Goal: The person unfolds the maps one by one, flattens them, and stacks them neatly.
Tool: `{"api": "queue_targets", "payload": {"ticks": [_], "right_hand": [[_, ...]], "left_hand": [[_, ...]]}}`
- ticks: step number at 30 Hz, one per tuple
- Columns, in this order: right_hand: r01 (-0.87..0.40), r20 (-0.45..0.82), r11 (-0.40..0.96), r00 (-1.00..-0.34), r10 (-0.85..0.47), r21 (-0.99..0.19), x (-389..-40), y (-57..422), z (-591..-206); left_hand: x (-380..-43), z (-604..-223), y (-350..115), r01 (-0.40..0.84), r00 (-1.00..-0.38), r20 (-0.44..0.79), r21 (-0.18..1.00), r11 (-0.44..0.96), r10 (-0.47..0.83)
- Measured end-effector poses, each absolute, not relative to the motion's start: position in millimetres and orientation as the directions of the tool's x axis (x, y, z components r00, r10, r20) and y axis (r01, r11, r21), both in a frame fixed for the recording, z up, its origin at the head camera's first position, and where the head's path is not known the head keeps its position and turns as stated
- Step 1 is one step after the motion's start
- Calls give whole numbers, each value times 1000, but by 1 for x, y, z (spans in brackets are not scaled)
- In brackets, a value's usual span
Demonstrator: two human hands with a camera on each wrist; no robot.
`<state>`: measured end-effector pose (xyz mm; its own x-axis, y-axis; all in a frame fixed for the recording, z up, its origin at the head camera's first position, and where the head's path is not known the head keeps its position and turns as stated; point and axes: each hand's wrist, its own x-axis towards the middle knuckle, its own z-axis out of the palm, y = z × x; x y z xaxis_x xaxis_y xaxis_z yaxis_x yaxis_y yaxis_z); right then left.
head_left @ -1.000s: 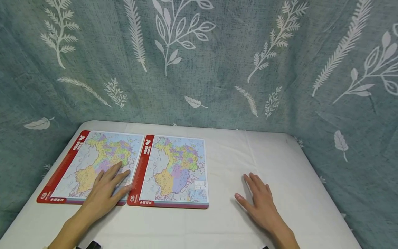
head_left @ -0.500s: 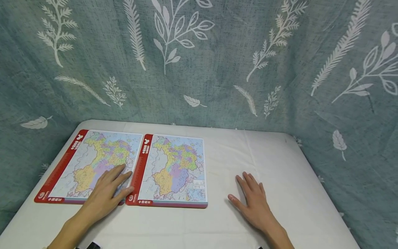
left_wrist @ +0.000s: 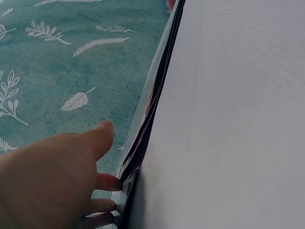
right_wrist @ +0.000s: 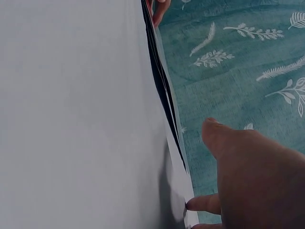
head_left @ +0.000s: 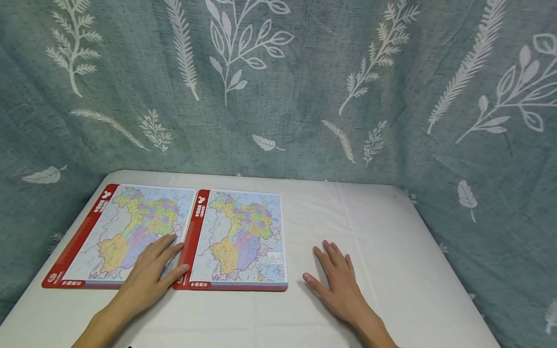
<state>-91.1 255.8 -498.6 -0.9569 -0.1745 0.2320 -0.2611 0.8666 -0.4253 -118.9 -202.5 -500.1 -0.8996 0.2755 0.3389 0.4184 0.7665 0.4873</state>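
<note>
Loosely spread and gripping nothing, the left hand (head_left: pixel 148 276) lies over the left map (head_left: pixel 117 241) and the right map's (head_left: pixel 239 241) near edge; the right hand (head_left: pixel 339 287), likewise, touches the table (head_left: pixel 365 217) beside them.

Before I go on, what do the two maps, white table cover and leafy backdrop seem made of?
Left map and right map: smooth-looking laminated card or thin plastic, unclear which; flat, round-cornered.
White table cover: probably matte fabric; soft creases.
Leafy backdrop: likely matte woven cloth; crosshatched texture, hanging folds.
</note>
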Motion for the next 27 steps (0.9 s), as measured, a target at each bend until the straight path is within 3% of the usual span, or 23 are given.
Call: {"api": "queue_targets", "payload": {"ticks": [16,27], "right_hand": [[-403,297,785,-910,-289,-470,-88,211,-501],[-401,288,767,-913,-290,-501,-87,201,-501]], "left_hand": [[-119,-503,-197,413,-900,368,548,728,234],[-119,-501,-193,384,-918,334,622,682,212]]}}
